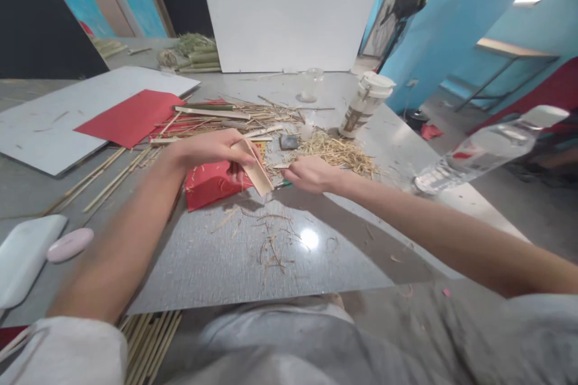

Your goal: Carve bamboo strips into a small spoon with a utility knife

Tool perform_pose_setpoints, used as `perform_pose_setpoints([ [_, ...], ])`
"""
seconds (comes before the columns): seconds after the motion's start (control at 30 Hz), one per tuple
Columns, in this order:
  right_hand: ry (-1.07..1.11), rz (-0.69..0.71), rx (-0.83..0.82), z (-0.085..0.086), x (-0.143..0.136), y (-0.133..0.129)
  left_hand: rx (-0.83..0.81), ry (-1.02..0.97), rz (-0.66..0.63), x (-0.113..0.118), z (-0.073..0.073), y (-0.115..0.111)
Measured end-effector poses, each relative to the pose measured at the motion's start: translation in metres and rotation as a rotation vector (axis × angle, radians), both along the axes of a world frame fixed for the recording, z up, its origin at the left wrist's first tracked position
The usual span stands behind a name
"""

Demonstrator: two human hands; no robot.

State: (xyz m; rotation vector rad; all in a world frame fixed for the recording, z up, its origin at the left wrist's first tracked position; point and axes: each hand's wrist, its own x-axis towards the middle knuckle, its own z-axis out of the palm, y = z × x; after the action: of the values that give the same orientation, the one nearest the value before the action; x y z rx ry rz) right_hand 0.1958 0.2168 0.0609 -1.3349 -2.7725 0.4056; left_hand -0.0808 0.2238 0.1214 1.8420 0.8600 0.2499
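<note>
My left hand [232, 153] is closed around a flat, pale strip of bamboo [256, 173], which slants down to the right. My right hand [309, 174] makes a fist on a small green-handled tool [286, 183]. The tool's thin tip reaches toward the strip's lower end; whether they touch I cannot tell. Beneath my left hand lies a red paper sheet [203, 187] with curly shavings on it. More thin shavings [273, 246] are scattered on the grey table [198, 271] in front of my hands.
Behind my hands are bamboo sticks [244, 114], a small dark block [289, 141] and a straw-like pile [347, 153]. A white-lidded container [366, 105] and a clear bottle [487, 150] stand right. Red card [133, 117] lies on a white board [54, 114]. A white case [29, 258] sits left.
</note>
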Motion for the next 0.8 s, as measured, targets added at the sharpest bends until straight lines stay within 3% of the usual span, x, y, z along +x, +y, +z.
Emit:
perform_pose_setpoints([
  [0.17, 0.399, -0.181, -0.034, 0.026, 0.016, -0.019, -0.007, -0.456, 0.314, -0.014, -0.004, -0.039],
  [0.23, 0.866, -0.221, -0.274, 0.026, 0.012, -0.035, 0.024, -0.574, 0.398, -0.007, -0.014, -0.057],
  [0.3, 1.085, -0.21, -0.479, 0.019, 0.003, -0.051, 0.044, -0.65, 0.461, 0.003, -0.025, -0.073],
  [0.37, 1.162, -0.185, -0.604, 0.01, -0.007, -0.064, 0.036, -0.699, 0.518, 0.012, -0.035, -0.085],
  [0.5, 1.235, -0.192, -0.646, -0.008, -0.015, -0.073, 0.026, -0.7, 0.6, 0.019, -0.052, -0.1],
  [0.7, 1.249, -0.246, -0.766, -0.027, -0.005, -0.073, -0.033, -0.606, 0.531, 0.02, -0.075, -0.111],
  [0.8, 1.235, -0.235, -0.902, -0.033, -0.004, -0.076, -0.098, -0.633, 0.597, 0.029, -0.085, -0.115],
])
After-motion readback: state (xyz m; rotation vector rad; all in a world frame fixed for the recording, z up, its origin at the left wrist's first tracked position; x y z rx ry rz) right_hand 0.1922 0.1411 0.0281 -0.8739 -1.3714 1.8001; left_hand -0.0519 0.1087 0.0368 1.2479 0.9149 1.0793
